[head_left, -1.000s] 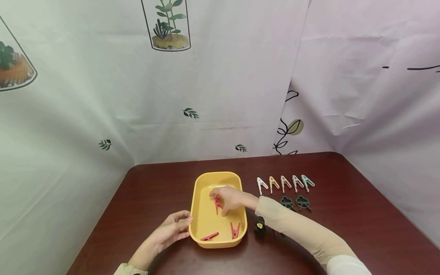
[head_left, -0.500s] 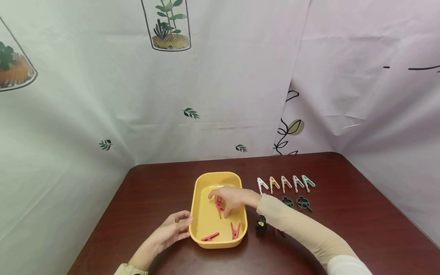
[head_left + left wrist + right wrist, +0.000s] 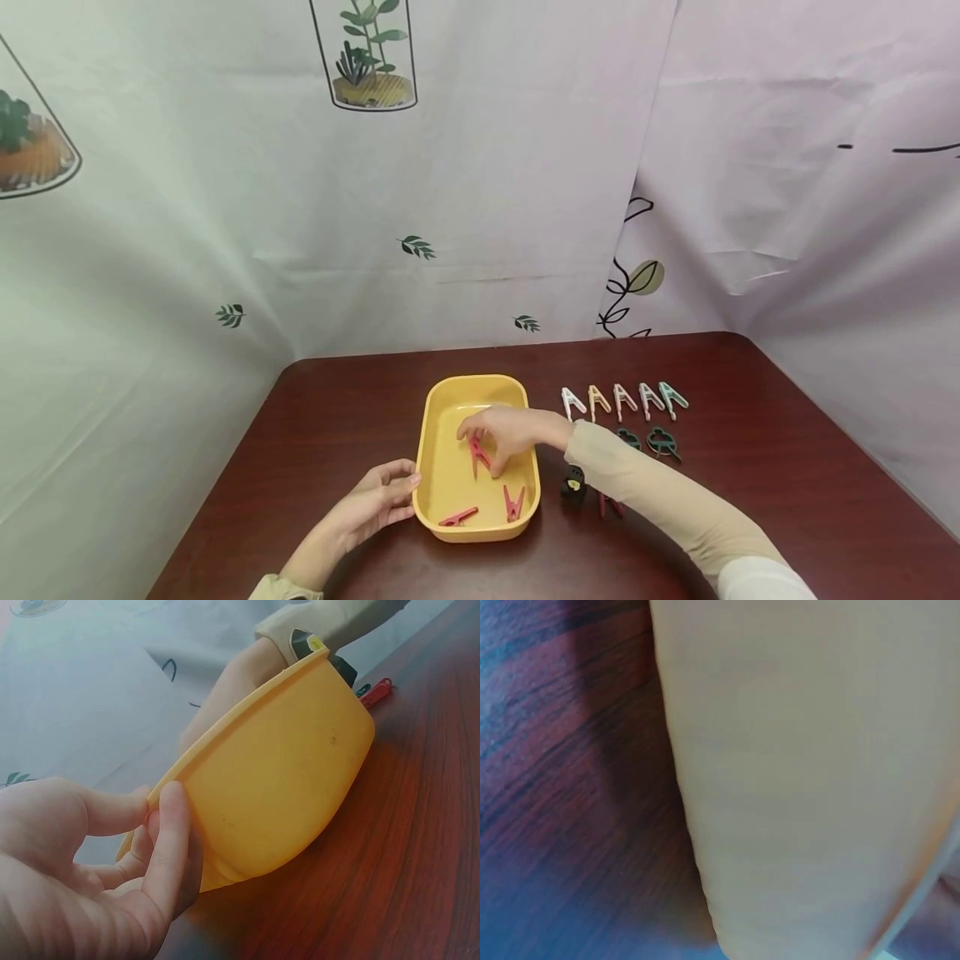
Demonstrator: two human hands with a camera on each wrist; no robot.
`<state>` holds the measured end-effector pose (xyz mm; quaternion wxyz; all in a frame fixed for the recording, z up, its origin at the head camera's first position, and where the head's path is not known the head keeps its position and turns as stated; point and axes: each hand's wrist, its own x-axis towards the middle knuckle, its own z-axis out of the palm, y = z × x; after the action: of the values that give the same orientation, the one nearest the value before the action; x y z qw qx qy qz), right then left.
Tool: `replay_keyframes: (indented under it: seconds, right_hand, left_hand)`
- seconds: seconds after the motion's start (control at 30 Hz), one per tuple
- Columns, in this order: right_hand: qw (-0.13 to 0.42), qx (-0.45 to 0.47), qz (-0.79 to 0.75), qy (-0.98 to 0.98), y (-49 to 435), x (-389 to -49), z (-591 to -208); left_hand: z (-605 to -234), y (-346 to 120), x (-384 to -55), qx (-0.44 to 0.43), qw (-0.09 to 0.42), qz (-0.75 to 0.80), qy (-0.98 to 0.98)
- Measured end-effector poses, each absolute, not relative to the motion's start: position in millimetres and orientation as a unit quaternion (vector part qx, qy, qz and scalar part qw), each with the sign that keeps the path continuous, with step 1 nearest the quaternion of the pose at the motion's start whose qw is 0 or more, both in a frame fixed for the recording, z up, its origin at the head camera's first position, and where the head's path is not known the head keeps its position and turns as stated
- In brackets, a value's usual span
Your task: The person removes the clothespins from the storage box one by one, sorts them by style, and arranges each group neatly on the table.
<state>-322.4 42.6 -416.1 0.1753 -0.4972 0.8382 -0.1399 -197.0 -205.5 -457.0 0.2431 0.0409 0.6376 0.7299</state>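
Observation:
A yellow plastic tray (image 3: 450, 492) stands on the dark red-brown table. My left hand (image 3: 378, 497) pinches its left rim; in the left wrist view, thumb and fingers meet over the tray's edge (image 3: 247, 772). Inside the tray, my right hand (image 3: 510, 433) curls its fingers on the upper end of a red clothespin (image 3: 478, 457), whose legs point toward me. A second red clothespin (image 3: 513, 504) lies near the tray's lower right, and a third red clothespin (image 3: 459, 517) by the near wall. In the right wrist view, a beige sleeve (image 3: 795, 780) hides the hand.
Several pastel clothespins (image 3: 623, 402) lie in a row at the back right. Two dark green round clips (image 3: 662, 442) sit before them, one partly behind the right sleeve. Another red clip (image 3: 611, 505) shows beside that arm. Patterned fabric (image 3: 465, 250) hangs behind the table.
The red clothespin under my right hand has turned and shifted slightly toward me, its legs now showing apart. My right forearm has moved slightly rightward. The left hand and tray stay put.

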Motion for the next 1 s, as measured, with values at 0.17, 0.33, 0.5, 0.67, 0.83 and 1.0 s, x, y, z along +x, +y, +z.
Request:
replay_keyframes:
  seconds: [0.17,0.33,0.5,0.67,0.83,1.0]
  right_hand:
    - [0.185,-0.508,-0.211,0.814,51,-324,-409]
    - [0.210,-0.499,-0.281,0.792,62,-323,-404]
    - [0.205,-0.488,-0.327,0.783,74,-317,-402]
    - [0.178,-0.479,-0.350,0.785,87,-310,-399]
    - [0.162,-0.482,-0.373,0.776,100,-306,-398]
    - [0.162,-0.474,-0.390,0.772,112,-303,-401]
  left_hand:
    - [-457,-205,-198,0.044,0.245,0.732,0.634]
    - [-457,-206,-198,0.048,0.247,0.731,0.634]
    - [-456,-206,-198,0.046,0.247,0.732,0.634]
    - [-456,-206,-198,0.052,0.247,0.731,0.634]
    - [-458,-207,-200,0.051,0.242,0.728,0.640]
    - [-459,-206,-199,0.048,0.244,0.727,0.641]
